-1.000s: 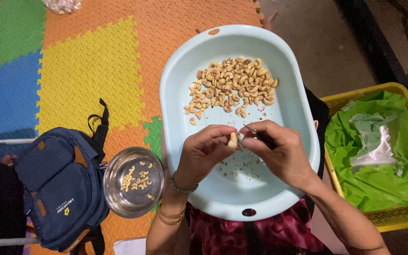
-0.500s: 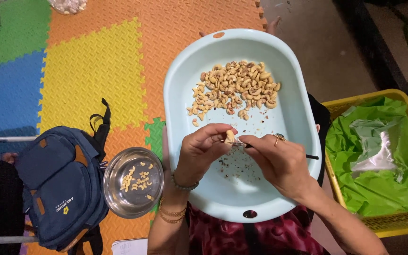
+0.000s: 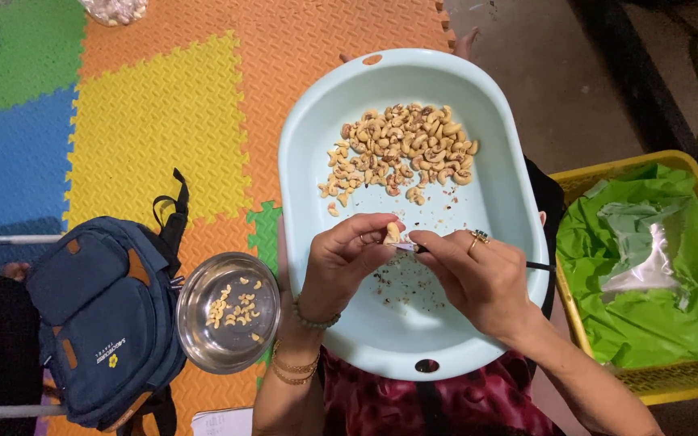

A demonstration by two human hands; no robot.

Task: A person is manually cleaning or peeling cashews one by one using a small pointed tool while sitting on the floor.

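From my feed: left hand [image 3: 341, 262] pinches 1 pale curved cashew nut [image 3: 393, 233]; right hand [image 3: 478, 278] grips a thin dark metal blade [image 3: 430, 248] against it, above the light-blue oval plastic basin [image 3: 502, 202].

A single pale, curved cashew kernel [image 3: 393, 232] is pinched between the fingertips of the left hand [image 3: 347, 258], held above the near half of the light blue oval tub [image 3: 309, 145]. A thin dark-handled tool [image 3: 478, 252] is gripped in the right hand [image 3: 478, 278], laid roughly level across the tub, its small tip set against the kernel and its handle end seen sticking out toward the tub's right rim. Dark flecks of skin [image 3: 401, 282] are scattered on the tub's floor just beneath the kernel.
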